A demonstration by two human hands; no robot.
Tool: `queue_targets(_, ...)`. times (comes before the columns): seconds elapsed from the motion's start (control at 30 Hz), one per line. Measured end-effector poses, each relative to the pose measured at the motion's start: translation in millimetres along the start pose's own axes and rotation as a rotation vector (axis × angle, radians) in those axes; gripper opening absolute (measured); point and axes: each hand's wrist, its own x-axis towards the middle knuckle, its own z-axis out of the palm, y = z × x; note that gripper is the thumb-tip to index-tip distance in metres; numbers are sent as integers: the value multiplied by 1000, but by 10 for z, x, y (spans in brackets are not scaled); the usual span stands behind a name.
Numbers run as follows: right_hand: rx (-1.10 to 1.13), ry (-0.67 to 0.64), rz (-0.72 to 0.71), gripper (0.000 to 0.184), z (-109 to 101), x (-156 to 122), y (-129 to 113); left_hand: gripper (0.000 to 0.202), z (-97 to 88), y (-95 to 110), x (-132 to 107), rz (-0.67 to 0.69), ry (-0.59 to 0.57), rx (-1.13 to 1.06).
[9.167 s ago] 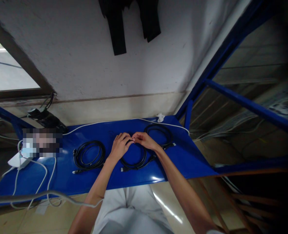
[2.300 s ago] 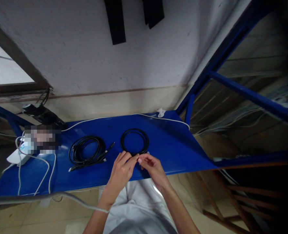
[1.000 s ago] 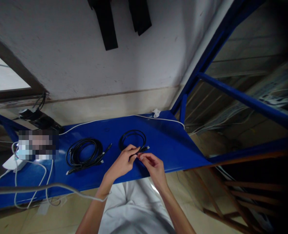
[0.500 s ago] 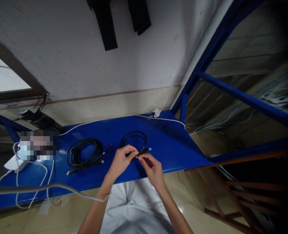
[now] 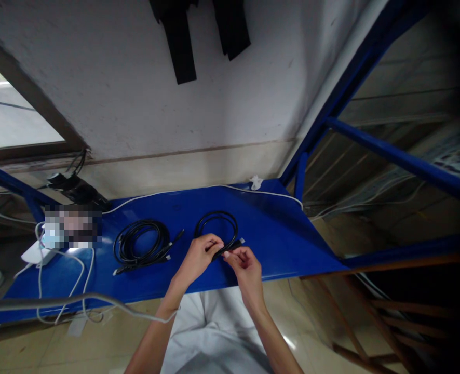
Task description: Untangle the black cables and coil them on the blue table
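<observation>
A black cable is wound into a loop over the blue table, with a silver-tipped plug end sticking out to the right. My left hand pinches the near side of this loop between thumb and fingers. Just to its right, my right hand is closed, its thumb and fingertips at the same part of the cable; exactly what they pinch is too small to make out. Left of my hands lies a bundle of coiled black cables, with several silver plug ends showing.
The blue table meets a wall behind. A white cord runs along its back edge, near a crumpled white tissue. At left are a white power strip, loose white cables and a black object. Blue frame bars stand at right.
The camera view has shifted slightly, so the scene sits a little further right. My hands stay on the looped cable, with only small finger movement.
</observation>
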Motion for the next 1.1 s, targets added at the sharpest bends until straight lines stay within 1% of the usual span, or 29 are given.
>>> queue_targets(0.1, -19, -26, 2, 46, -15, 26, 4, 22, 8, 5, -10, 1, 17, 10)
queue_targets(0.17, -12, -64, 43, 48, -20, 41, -6, 21, -2, 10, -17, 6, 17, 21)
queue_targets(0.23, -9, -89, 83, 50, -17, 46, -21, 19, -23, 24, -26, 43, 16, 79)
queue_targets(0.37, 32, -97, 107, 54, 4, 21, -38, 21, -48, 100, -60, 198, 30, 331)
queue_targets(0.47, 96, -114, 134, 52, 22, -7, -42, 27, -15, 176, -110, 308, 48, 547)
queue_targets(0.53, 131, -112, 145, 49, 40, -15, -43, 27, 25, 218, -148, 356, 38, 679)
queue_targets(0.6, 162, -93, 143, 44, 63, -15, -37, 26, 63, 240, -180, 376, 38, 756)
queue_targets(0.67, 203, -69, 137, 44, 84, -10, -19, 25, 83, 241, -201, 372, 53, 732)
queue_targets(0.77, 269, -47, 166, 49, 93, 0, 25, 25, 74, 209, -215, 336, 53, 540)
queue_targets(0.87, 277, -53, 187, 50, 80, 10, 61, 24, 51, 166, -217, 315, 57, 388)
queue_targets(1.0, 245, -54, 154, 47, 65, 20, 62, 18, 42, 137, -220, 301, 104, 286)
queue_targets(1.1, 246, -34, 157, 46, 68, 19, 45, 15, 34, 134, -233, 282, 102, 228)
